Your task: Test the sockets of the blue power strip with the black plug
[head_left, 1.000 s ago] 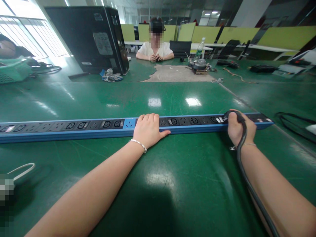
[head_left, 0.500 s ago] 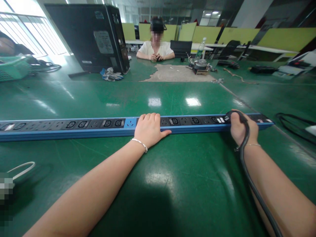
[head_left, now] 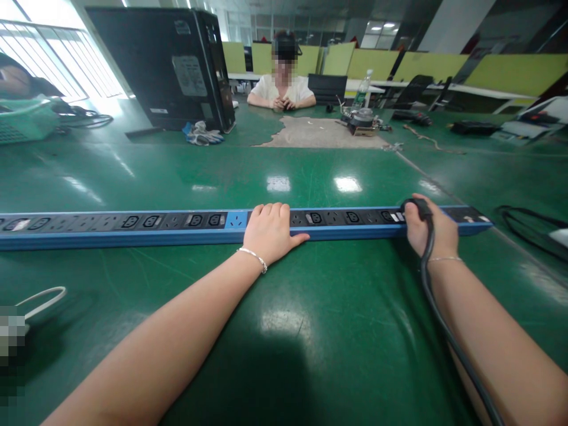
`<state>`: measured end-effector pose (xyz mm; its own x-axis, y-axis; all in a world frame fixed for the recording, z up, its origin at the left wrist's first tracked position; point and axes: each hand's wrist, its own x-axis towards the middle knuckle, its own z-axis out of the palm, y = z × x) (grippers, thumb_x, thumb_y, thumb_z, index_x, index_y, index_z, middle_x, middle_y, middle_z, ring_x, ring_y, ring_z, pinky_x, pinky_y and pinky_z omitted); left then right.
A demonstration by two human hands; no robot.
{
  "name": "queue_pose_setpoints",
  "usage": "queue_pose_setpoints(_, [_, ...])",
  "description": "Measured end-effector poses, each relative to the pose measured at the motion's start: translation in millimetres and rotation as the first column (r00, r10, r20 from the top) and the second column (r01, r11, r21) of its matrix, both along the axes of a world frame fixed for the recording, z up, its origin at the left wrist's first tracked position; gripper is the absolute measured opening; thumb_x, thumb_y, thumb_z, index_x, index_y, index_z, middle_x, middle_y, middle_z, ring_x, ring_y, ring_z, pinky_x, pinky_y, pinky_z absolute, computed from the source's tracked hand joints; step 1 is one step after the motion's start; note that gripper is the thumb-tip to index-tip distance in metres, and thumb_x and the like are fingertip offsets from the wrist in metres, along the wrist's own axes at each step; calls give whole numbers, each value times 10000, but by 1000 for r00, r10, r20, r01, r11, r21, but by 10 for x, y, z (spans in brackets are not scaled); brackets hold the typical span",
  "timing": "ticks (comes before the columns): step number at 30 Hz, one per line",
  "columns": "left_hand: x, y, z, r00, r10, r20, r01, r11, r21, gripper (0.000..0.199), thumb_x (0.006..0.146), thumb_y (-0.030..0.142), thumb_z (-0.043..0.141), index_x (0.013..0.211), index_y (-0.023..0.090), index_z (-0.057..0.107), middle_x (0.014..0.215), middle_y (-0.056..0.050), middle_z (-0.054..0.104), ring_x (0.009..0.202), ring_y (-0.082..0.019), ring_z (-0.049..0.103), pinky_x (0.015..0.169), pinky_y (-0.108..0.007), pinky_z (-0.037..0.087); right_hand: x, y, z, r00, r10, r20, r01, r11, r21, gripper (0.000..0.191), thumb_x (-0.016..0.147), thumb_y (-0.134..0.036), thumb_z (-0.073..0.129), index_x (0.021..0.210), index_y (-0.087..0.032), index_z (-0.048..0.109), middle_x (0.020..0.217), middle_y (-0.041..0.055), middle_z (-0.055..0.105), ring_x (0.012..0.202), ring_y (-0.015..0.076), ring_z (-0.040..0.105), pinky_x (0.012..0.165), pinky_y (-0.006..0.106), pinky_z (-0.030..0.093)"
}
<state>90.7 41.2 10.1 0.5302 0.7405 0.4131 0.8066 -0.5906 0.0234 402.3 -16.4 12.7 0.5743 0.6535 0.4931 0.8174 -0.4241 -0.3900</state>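
A long blue power strip (head_left: 199, 237) with a row of black sockets runs across the green table. My left hand (head_left: 268, 229) is closed over its middle, fingers across the top and thumb along the near side, just right of a blue socket (head_left: 236, 220). Toward the strip's right end, my right hand (head_left: 432, 231) grips a black power plug (head_left: 418, 206). The plug's cable (head_left: 432, 299) hangs down past my wrist and forearm. Whether the plug touches a socket is hidden by my fingers.
Across the table (head_left: 213, 171) a person (head_left: 280, 89) sits with hands together. A black computer case (head_left: 164, 71), gloves (head_left: 203, 134) and a green basket (head_left: 26, 121) stand at the left. A bottle (head_left: 361, 92) is farther back; coiled black cable (head_left: 528, 228) lies right.
My right hand has shifted slightly left along the strip with the plug, and its cable has swung left. My left hand keeps its hold on the strip.
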Motion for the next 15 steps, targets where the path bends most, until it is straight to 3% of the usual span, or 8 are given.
queue_pose_setpoints(10, [2,-3,0,1000,11,-9,-10,1000,24,644,737,663,532,1082,119,508,1051,-137,605,1012,-289,538,916,-412,353,-21,4,89,1000,-2,-12,1,995,-101,460,821,-413,440,1209,-220,596,979,131,688,902,267,620,824,402,449])
queue_pose_setpoints(15, [-1,3,-11,1000,11,-10,-11,999,34,633,738,658,537,1073,121,512,1041,-131,611,1001,-286,543,911,-408,357,91,8,63,998,46,-49,-49,998,-51,451,822,-411,416,1166,-204,621,1014,120,679,938,254,604,833,384,443])
